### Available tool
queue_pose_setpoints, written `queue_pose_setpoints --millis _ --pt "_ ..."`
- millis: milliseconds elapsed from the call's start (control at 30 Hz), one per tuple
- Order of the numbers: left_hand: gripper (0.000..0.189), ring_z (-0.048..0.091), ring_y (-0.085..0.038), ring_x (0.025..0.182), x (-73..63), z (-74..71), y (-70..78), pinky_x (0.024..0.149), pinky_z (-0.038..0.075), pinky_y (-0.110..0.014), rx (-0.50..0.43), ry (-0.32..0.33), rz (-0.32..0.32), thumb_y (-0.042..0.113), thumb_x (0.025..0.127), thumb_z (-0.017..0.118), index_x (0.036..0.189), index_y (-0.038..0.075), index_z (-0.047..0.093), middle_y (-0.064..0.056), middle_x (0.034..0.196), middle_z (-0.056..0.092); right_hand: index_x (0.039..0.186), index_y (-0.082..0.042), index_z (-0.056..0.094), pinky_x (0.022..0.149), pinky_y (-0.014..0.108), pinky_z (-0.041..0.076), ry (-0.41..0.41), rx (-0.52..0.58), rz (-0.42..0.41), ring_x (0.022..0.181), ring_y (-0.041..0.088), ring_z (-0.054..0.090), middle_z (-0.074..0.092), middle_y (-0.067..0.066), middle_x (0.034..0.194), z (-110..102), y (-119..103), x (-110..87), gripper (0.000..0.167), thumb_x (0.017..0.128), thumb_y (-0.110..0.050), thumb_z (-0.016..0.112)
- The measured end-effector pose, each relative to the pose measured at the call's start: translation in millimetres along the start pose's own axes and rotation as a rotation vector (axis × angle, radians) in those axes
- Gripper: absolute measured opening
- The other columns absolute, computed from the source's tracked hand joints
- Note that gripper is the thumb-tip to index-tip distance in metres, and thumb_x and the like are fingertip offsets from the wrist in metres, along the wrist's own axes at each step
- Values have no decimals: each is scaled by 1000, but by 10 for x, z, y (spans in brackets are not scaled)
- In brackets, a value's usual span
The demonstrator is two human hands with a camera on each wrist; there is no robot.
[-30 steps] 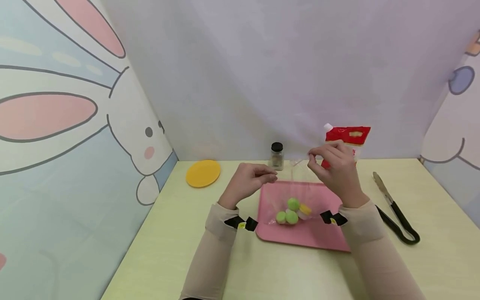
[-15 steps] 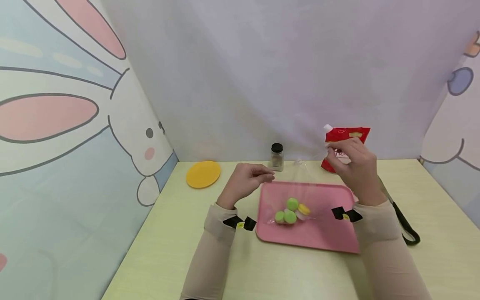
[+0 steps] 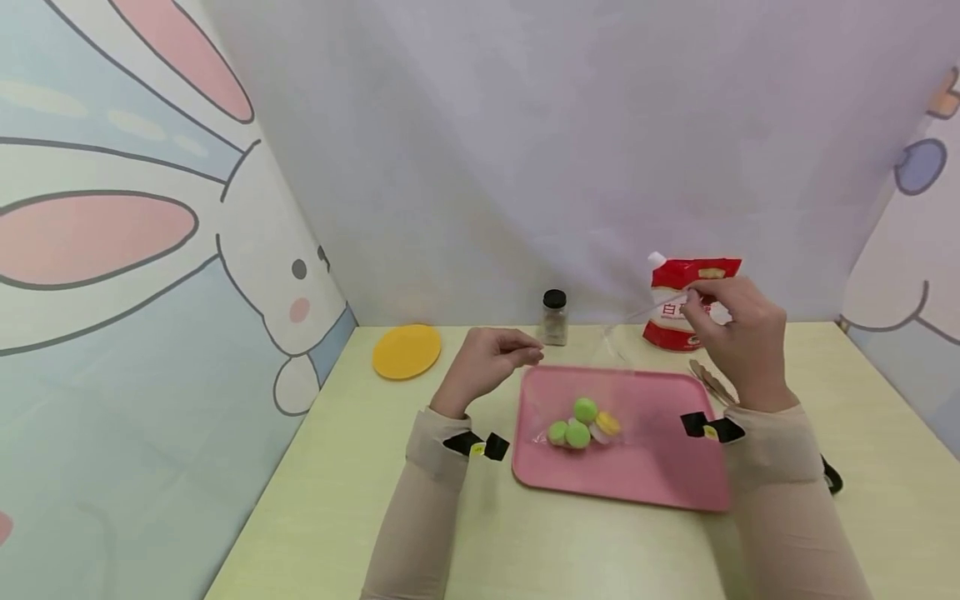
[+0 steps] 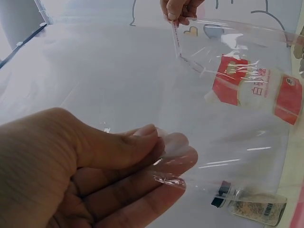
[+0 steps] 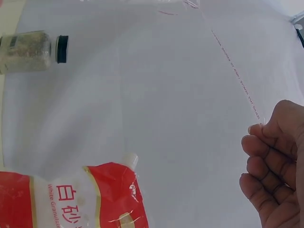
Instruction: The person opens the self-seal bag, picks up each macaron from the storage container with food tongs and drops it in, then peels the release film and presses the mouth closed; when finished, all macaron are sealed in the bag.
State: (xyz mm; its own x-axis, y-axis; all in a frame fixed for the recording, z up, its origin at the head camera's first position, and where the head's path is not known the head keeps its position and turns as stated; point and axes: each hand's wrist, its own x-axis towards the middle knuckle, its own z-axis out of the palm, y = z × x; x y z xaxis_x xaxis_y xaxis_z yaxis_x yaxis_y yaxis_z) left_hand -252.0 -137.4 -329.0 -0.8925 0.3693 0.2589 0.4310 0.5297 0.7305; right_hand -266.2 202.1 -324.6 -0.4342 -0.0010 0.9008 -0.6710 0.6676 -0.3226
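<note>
My left hand [image 3: 487, 365] pinches the edge of a clear plastic bag [image 4: 223, 147] between thumb and forefinger. Out to the right, my right hand [image 3: 742, 343] pinches the end of a thin sealing-tape strip [image 5: 236, 76] with small red print. That strip stretches taut from the bag's mouth, and part of it is peeled away, folded back at an angle in the left wrist view. Low in the bag lie several macarons [image 3: 577, 435], green, yellow and white. The bag hangs over a pink tray [image 3: 660, 475], with its lower end close to the tray's surface.
Behind the tray stand a black-capped glass jar [image 3: 555, 323] and a red and white sugar pouch [image 3: 667, 335]. A yellow plate [image 3: 407, 352] lies at the back left. Tongs [image 3: 712, 383] lie on the right, partly hidden by my right arm.
My right hand has moved right, drawing the tape strip out longer from the bag's mouth. The left hand has barely shifted, and the macarons have moved slightly left.
</note>
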Motion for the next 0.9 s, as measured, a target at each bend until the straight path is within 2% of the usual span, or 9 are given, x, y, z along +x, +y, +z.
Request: queue_pose_setpoints --millis 333,500,667,800,900 --pt "13 71 -3 81 50 -17 -63 74 58 -29 -3 21 -35 23 95 72 104 17 79 10 87 75 99 5 74 84 -2 30 -28 -126 37 82 32 63 70 21 90 -217 346 -101 15 90 -6 69" --pt "14 71 -3 81 37 -8 -108 75 58 -29 -15 14 -42 22 96 71 104 14 79 9 88 75 96 4 75 79 -2 29 -18 -138 45 79 30 62 71 21 88 -308 478 -181 12 87 -2 71" --pt "11 71 -3 81 21 -3 -121 74 58 -28 -7 18 -39 21 96 71 102 17 79 10 88 75 93 5 75 82 -3 27 -7 -171 34 78 31 60 71 21 86 -387 571 -217 13 88 -4 67" --pt "10 71 -3 82 15 -5 -111 75 58 -26 -15 18 -28 19 96 71 102 17 79 9 88 75 91 5 75 81 -3 27 30 -183 56 84 -3 56 70 23 84 -487 637 -225 16 88 -5 63" --pt "11 71 -3 82 15 2 -106 75 59 -25 -11 14 -19 17 96 70 102 16 79 9 89 75 88 5 74 79 -2 26 49 -194 96 90 -25 40 69 24 83 -575 721 -245 16 87 -5 62"
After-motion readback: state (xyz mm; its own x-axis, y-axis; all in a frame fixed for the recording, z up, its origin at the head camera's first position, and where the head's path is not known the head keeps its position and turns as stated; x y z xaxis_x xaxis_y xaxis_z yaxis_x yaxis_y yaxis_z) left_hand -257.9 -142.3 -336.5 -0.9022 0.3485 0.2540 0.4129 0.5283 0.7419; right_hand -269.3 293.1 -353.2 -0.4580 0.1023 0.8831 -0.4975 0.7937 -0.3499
